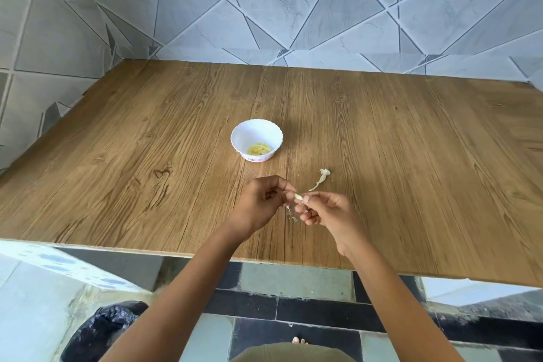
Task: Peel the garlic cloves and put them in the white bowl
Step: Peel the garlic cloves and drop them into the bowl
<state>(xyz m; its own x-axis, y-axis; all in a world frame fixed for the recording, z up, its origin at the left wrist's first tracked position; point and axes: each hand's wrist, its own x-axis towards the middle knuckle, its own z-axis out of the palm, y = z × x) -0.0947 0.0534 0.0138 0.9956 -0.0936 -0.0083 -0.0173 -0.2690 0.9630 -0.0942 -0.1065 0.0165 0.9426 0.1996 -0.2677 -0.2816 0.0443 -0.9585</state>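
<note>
Clove (298,196): small, pale, oblong, held in the air between both hands, over the near middle of the table (411,156), not in the bowl. Left hand (261,204) has its fingers curled in, tips pinching the clove's left end. Right hand (326,211) pinches the right end between thumb and forefinger, other fingers curled under. Can't tell how much skin is on it, too small. Thin papery skin scraps (289,213) sit just below the fingertips; can't tell if they hang or lie on the wood.

Stem (320,179): dry, off-white, curved strip with a knobby far end, lying on the table just beyond the right hand, apart from it.

Bowl (244,132): white, round, scalloped rim, floral band at the base, upright, further back and slightly left of the hands. Inside, at the bottom: a few peeled cloves (258,149), yellowish and glossy.

Table: flat wood-grain top with knots, brown. Wall (293,9) behind: grey marbled tiles cut into triangles by dark lines. Floor (308,314): dark and pale rectangular tiles. Black crinkled plastic bag (100,332) near left, below the table edge.
</note>
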